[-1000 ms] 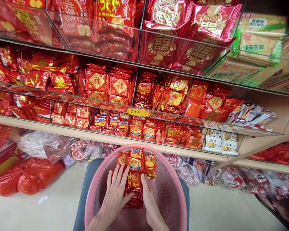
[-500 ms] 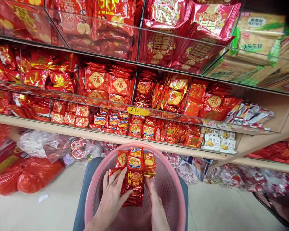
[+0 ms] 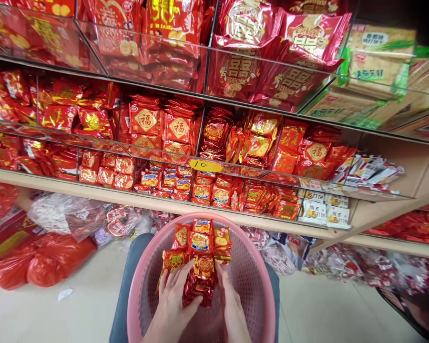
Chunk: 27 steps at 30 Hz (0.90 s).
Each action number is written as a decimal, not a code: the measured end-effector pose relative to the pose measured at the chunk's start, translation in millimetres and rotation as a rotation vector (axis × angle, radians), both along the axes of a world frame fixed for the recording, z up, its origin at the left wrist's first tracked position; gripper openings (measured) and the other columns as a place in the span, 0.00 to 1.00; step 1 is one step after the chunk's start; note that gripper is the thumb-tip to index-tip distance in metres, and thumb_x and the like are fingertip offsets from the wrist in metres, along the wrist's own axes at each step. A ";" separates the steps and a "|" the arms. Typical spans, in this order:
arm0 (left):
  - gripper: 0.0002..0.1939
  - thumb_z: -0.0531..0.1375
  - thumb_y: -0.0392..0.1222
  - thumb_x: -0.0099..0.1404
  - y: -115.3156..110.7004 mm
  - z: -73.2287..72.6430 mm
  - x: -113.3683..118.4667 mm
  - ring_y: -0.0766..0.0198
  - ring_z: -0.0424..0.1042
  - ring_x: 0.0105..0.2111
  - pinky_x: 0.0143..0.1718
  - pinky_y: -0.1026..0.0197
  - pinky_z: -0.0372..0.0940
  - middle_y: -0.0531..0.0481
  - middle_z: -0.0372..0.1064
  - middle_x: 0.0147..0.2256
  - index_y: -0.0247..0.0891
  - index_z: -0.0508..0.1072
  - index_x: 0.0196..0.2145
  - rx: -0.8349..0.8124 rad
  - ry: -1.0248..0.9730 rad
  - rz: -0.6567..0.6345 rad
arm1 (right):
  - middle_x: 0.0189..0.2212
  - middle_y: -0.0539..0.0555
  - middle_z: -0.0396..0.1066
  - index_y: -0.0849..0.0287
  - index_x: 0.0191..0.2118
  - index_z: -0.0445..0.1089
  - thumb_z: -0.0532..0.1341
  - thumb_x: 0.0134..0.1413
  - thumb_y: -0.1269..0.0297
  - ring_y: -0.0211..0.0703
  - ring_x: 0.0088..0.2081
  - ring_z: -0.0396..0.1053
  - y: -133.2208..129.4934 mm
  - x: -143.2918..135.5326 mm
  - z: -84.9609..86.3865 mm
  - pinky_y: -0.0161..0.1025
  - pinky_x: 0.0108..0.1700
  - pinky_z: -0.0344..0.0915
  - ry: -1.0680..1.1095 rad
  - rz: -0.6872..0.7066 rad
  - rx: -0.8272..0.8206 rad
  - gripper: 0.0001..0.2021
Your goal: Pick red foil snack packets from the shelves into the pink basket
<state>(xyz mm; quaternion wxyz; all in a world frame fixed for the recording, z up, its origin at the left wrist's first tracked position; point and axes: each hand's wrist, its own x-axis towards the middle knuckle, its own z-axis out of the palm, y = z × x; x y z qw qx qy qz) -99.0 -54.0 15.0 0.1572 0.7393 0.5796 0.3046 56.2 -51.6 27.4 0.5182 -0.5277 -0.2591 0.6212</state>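
A pink perforated basket (image 3: 252, 286) holds several small red and gold snack packets (image 3: 200, 242). My left hand (image 3: 177, 290) rests with spread fingers on the left and front of the nearer packets, its thumb below them. At the right side of the same packets, my right hand (image 3: 232, 302) stands on edge with its fingers stretched forward, partly hidden behind its own near side. Between the hands, dark red packets (image 3: 202, 281) lie in a stack. A red packet with gold print (image 3: 174, 261) shows above my left fingers.
Beneath the basket is a blue-grey stool (image 3: 128, 281). Ahead, shelves (image 3: 128, 196) hold red packets behind clear panels, with a yellow tag (image 3: 205, 165) marked 10. Red plastic bags (image 3: 53, 259) lie on the floor at left, and more bagged goods (image 3: 372, 267) at right.
My left hand has slid slightly down and to the right, uncovering more of the left red packet. The nearest packets have tilted or shifted a little. The shelf view has moved slightly.
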 end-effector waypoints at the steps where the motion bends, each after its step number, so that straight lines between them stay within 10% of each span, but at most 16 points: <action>1: 0.34 0.59 0.37 0.55 -1.5 0.0 1.4 0.50 0.65 0.53 0.56 0.38 0.55 0.46 0.67 0.53 0.47 0.56 0.59 -0.023 -0.027 0.005 | 0.58 0.52 0.62 0.55 0.53 0.66 0.57 0.50 0.43 0.48 0.63 0.51 0.1 -0.1 0.3 0.47 0.64 0.47 0.009 -0.013 -0.001 0.28; 11: 0.24 0.55 0.40 0.61 -22.5 15.7 26.2 0.52 0.64 0.53 0.49 0.50 0.68 0.41 0.58 0.56 0.45 0.61 0.55 -0.181 -0.558 -0.028 | 0.52 0.55 0.69 0.55 0.45 0.73 0.62 0.42 0.44 0.55 0.57 0.62 -14.2 8.1 -3.8 0.49 0.56 0.62 0.165 -0.165 -0.074 0.26; 23: 0.26 0.56 0.39 0.59 -37.2 -7.8 47.7 0.53 0.62 0.54 0.49 0.52 0.68 0.41 0.55 0.56 0.45 0.61 0.56 -0.242 -0.628 -0.188 | 0.44 0.55 0.76 0.53 0.39 0.75 0.64 0.37 0.45 0.57 0.56 0.63 -39.3 29.9 -24.0 0.49 0.52 0.66 0.039 -0.414 -0.192 0.23; 27: 0.24 0.57 0.43 0.59 -34.1 4.2 42.7 0.53 0.64 0.53 0.46 0.55 0.70 0.42 0.58 0.55 0.46 0.63 0.54 -0.250 -0.613 -0.178 | 0.43 0.56 0.76 0.54 0.38 0.76 0.65 0.36 0.44 0.58 0.55 0.64 -38.2 27.6 -22.5 0.49 0.51 0.67 0.039 -0.434 -0.179 0.23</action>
